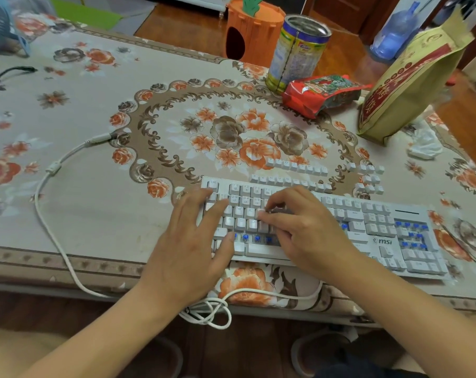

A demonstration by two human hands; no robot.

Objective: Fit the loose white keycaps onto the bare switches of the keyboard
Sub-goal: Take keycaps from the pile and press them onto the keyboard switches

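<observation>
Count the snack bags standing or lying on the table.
2: a red bag lying beside the tin can, and a tall yellow-green bag standing at the far right. None seems hidden.

Table (67,165) draped in floral cloth. Under both hands, white keyboard (368,236); just beyond right hand (308,230), rows of loose keycaps (297,167). Farther off: tin can (297,50), red packet (318,94), tall yellow bag (411,77). Left of left hand (187,246), white cable (48,214).

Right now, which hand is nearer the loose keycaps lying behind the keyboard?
Right. The right hand is over the keyboard's middle, just below the loose keycaps; the left hand rests at its left end, farther away.
</observation>
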